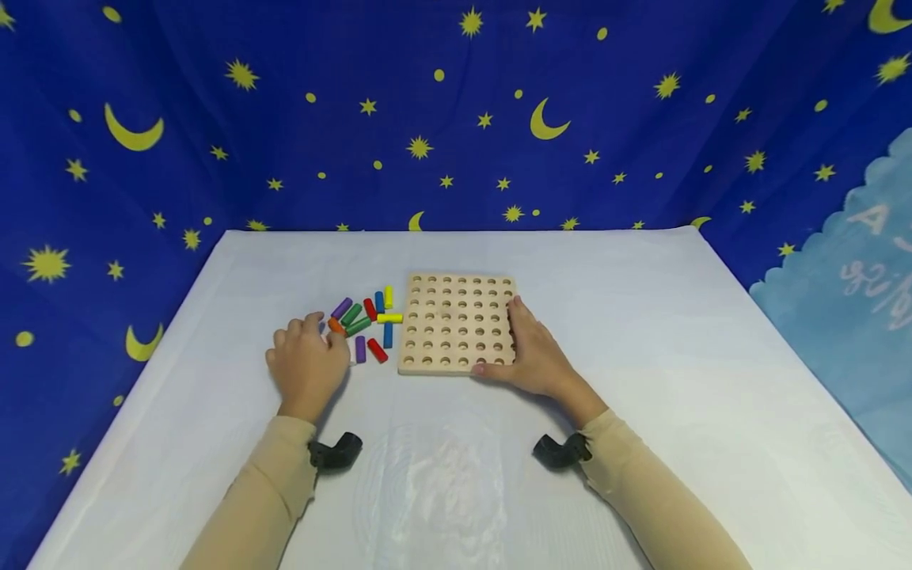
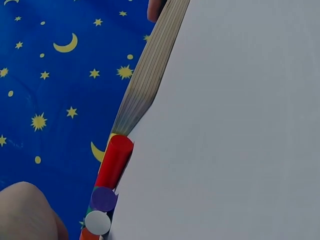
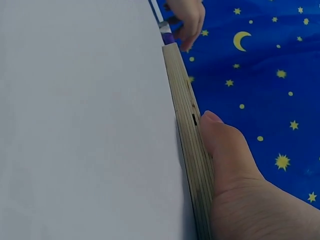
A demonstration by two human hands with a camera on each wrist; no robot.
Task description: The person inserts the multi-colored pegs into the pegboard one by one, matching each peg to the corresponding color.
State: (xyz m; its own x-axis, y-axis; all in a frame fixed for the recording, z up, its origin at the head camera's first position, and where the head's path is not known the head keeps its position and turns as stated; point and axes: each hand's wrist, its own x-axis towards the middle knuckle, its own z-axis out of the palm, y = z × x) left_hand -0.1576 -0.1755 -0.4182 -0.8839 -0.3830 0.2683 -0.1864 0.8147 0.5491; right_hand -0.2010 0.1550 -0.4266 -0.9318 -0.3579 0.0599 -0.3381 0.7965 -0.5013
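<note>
A square pale wooden pegboard with rows of round holes lies in the middle of the white table. My right hand holds its near right corner, thumb at the front edge and fingers along the right side. Left of the board lie several short coloured pegs: red, purple, blue, green, orange and yellow. My left hand is palm down at the pegs' left side, fingers loosely bent, partly hiding some. A white peg end shows in the left wrist view.
The white-covered table stretches around the board. Behind it hangs a blue curtain with yellow stars and moons. A black curved piece sits at each wrist, at the left cuff and at the right cuff.
</note>
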